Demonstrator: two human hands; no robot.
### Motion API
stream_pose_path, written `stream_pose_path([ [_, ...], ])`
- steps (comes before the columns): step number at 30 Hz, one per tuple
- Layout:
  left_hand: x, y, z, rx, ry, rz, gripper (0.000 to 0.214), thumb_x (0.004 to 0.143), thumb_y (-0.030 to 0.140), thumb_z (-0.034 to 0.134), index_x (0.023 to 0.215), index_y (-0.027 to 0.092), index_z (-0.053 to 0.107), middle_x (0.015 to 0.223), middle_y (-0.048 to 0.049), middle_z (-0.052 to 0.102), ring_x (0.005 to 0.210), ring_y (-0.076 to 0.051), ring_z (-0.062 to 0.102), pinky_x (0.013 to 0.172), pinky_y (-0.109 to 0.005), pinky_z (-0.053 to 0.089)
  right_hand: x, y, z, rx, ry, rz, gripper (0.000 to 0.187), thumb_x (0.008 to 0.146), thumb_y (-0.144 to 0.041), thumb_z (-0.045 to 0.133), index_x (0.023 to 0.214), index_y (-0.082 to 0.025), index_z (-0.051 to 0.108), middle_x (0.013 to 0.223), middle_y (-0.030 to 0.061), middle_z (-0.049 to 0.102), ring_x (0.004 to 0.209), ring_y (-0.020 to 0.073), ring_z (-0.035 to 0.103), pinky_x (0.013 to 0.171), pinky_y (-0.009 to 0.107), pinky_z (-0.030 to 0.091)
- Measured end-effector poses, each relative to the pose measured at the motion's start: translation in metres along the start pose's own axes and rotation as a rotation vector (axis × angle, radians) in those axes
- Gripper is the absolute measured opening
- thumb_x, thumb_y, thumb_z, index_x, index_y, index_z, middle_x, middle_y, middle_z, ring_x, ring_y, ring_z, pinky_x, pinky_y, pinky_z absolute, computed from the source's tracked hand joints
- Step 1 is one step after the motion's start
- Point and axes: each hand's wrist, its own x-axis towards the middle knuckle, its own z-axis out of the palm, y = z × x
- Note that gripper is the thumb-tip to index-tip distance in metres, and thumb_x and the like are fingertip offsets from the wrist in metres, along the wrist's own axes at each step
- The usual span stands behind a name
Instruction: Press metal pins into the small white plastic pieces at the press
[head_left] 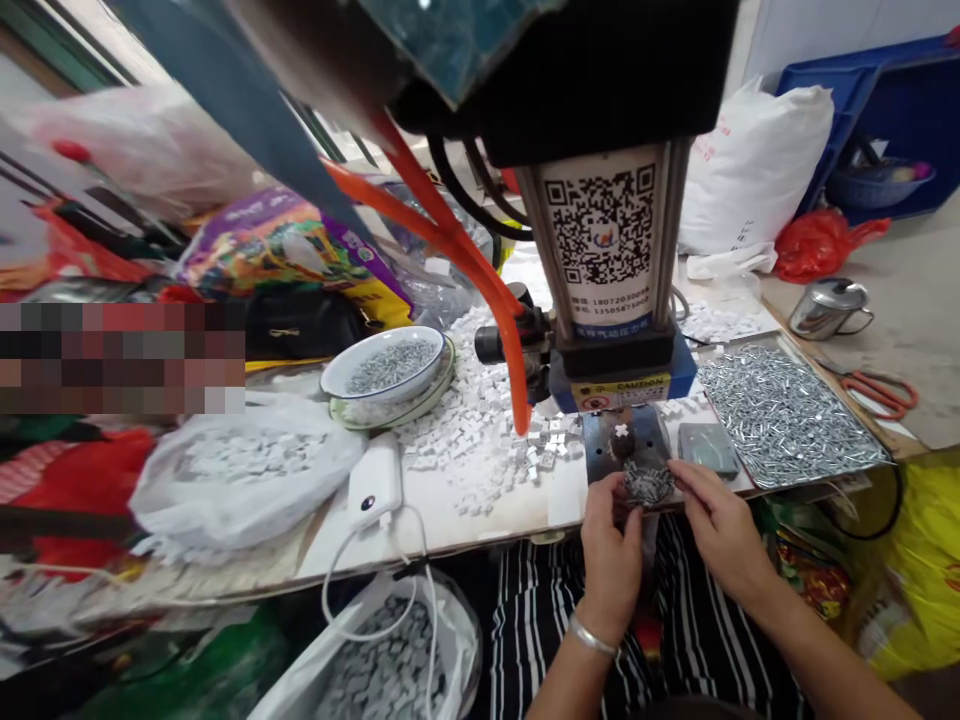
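My left hand (613,550) is at the near left edge of a small heap of metal pins (649,484) on the press base. Its fingers are curled, and whatever they pinch is too small to make out. From the right, my right hand (721,530) touches the same heap, its fingertips drawn together; I cannot see what is between them. Just beyond the heap, a white cross-shaped plastic piece (621,432) sits on a dark round holder on the metal base plate (598,440). Above it hangs the pneumatic press (611,250) with a caution label.
Right of the base are a grey block (707,449) and a tray of metal pins (795,415), with orange-handled scissors (877,392) and a metal mug (831,308) beyond. Leftward lie loose white pieces (469,410), a white power bank (376,480), a bowl (337,378) and orange hoses (450,245).
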Motion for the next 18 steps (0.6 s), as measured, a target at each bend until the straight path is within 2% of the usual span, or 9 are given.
stream_pose_path([
  [5,0.002,0.029,-0.002,0.107,-0.001,0.200,0.033,0.090,0.005,0.051,0.114,0.023,0.062,0.104,-0.0064,0.067,0.096,-0.021,0.065,0.088,-0.038,0.055,0.000,-0.019,0.003,0.035,-0.059,-0.189,0.050,0.092,-0.006,0.040,0.130,-0.025,0.066,0.126,0.0081,0.070,0.121,0.0201,0.062,0.107,0.042,0.052],
  [8,0.002,0.042,-0.005,0.093,-0.024,0.228,0.032,0.092,0.007,0.051,0.118,0.024,0.061,0.108,-0.0072,0.066,0.099,-0.021,0.064,0.090,-0.038,0.054,0.003,-0.022,0.001,0.057,-0.073,-0.207,0.049,0.092,-0.006,0.040,0.129,-0.024,0.065,0.129,0.0081,0.068,0.123,0.0198,0.061,0.108,0.042,0.050],
  [10,0.002,0.040,-0.009,0.071,0.010,0.137,0.031,0.090,0.009,0.055,0.117,0.023,0.061,0.108,-0.0074,0.065,0.093,-0.020,0.064,0.088,-0.037,0.055,0.005,-0.018,-0.004,0.042,-0.024,-0.136,0.041,0.093,-0.010,0.041,0.123,-0.022,0.067,0.124,0.0091,0.069,0.119,0.0209,0.062,0.106,0.042,0.051],
  [12,0.002,0.032,-0.011,-0.008,0.047,-0.027,0.029,0.086,0.011,0.059,0.114,0.021,0.059,0.103,-0.0064,0.065,0.087,-0.018,0.065,0.084,-0.036,0.055,0.006,-0.011,-0.008,0.035,0.009,-0.044,0.032,0.094,-0.015,0.043,0.113,-0.021,0.069,0.114,0.0095,0.070,0.109,0.0223,0.064,0.099,0.042,0.053],
  [15,0.000,0.020,-0.006,-0.267,0.014,-0.267,0.031,0.081,0.013,0.062,0.110,0.020,0.053,0.095,-0.0045,0.065,0.086,-0.018,0.067,0.079,-0.032,0.056,0.004,-0.003,-0.008,0.076,-0.011,0.067,0.025,0.092,-0.020,0.047,0.105,-0.021,0.068,0.105,0.0090,0.069,0.100,0.0234,0.065,0.091,0.041,0.055],
  [18,-0.004,0.017,0.006,-0.482,0.008,-0.354,0.034,0.078,0.016,0.064,0.108,0.021,0.048,0.097,-0.0043,0.066,0.089,-0.018,0.068,0.077,-0.030,0.056,-0.001,-0.003,-0.003,0.142,-0.005,0.131,0.021,0.092,-0.024,0.048,0.101,-0.021,0.067,0.104,0.0092,0.067,0.098,0.0235,0.064,0.088,0.040,0.055],
])
